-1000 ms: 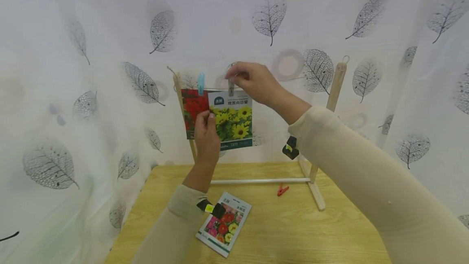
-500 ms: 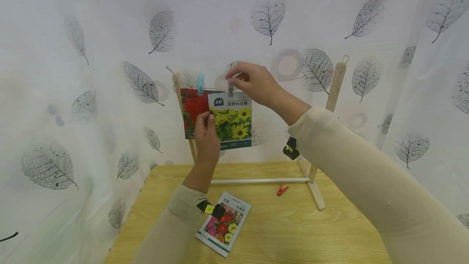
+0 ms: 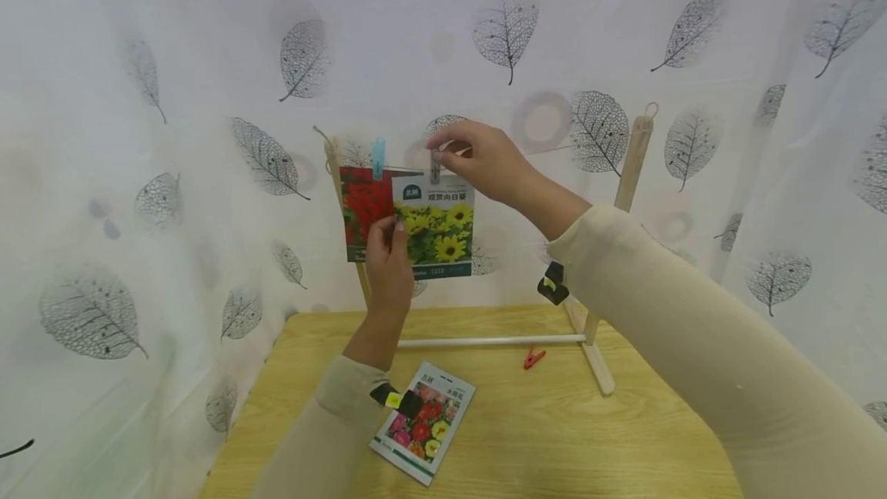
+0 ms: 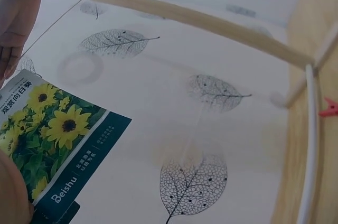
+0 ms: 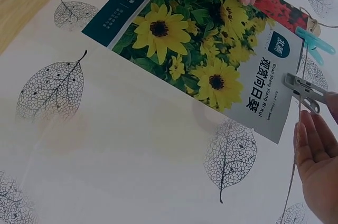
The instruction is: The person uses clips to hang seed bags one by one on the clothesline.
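Note:
A seed packet with yellow sunflowers hangs at a string between two wooden posts. My left hand pinches its left edge, thumb in front. A grey clothespin sits at the packet's top edge; in the right wrist view its jaws [lie] over that edge by the string. My right hand pinches the clothespin's upper end between thumb and fingers. Behind and to the left hangs a red-flowered packet, held by a blue clothespin and partly hidden by the sunflower packet and my left hand.
A packet with mixed flowers lies on the wooden table. Near the white crossbar lies a red clothespin. The right post stands on a wooden foot, and a leaf-print curtain surrounds the table.
Both hands keep their grips. My right hand has come down very slightly with the grey clothespin, and the sunflower packet's lower right corner has shifted a little left.

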Action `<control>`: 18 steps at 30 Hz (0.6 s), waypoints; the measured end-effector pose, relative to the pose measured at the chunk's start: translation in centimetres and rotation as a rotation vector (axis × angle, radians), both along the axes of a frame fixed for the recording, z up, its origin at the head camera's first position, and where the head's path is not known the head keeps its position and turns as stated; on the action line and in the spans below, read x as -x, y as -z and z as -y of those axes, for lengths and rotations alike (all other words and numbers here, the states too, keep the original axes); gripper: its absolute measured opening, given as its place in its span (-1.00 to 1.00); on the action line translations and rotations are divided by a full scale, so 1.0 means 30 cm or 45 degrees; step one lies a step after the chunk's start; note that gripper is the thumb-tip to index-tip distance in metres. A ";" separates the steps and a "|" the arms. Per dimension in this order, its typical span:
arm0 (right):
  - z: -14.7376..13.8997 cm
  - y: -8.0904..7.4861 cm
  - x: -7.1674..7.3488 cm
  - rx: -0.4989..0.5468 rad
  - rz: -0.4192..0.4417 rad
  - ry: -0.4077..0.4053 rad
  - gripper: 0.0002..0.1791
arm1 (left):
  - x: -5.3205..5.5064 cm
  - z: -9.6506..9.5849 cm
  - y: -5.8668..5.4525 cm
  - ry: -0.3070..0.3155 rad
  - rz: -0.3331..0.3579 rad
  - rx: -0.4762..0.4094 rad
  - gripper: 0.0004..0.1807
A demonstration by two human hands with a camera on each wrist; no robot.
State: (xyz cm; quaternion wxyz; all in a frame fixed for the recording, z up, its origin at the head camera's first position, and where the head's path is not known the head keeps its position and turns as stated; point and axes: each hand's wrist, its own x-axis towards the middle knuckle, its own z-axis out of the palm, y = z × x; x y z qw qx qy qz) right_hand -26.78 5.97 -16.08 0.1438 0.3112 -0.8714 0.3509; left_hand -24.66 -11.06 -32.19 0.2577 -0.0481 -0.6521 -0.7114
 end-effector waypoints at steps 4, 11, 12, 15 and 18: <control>-0.009 0.007 -0.002 0.027 -0.007 -0.009 -0.69 | -0.005 0.007 0.008 -0.004 -0.003 0.004 -0.68; -0.023 0.017 -0.008 0.049 -0.069 -0.015 -0.67 | 0.002 0.024 0.029 -0.063 -0.028 0.022 -0.73; -0.025 0.018 -0.008 0.054 -0.076 -0.018 -0.67 | 0.001 0.024 0.029 -0.068 -0.033 0.019 -0.74; -0.031 0.021 -0.006 0.074 -0.108 -0.019 -0.67 | 0.000 0.026 0.029 -0.072 -0.040 0.020 -0.75; -0.038 0.024 -0.004 0.093 -0.150 -0.009 -0.69 | -0.003 0.025 0.024 -0.085 -0.057 0.015 -0.76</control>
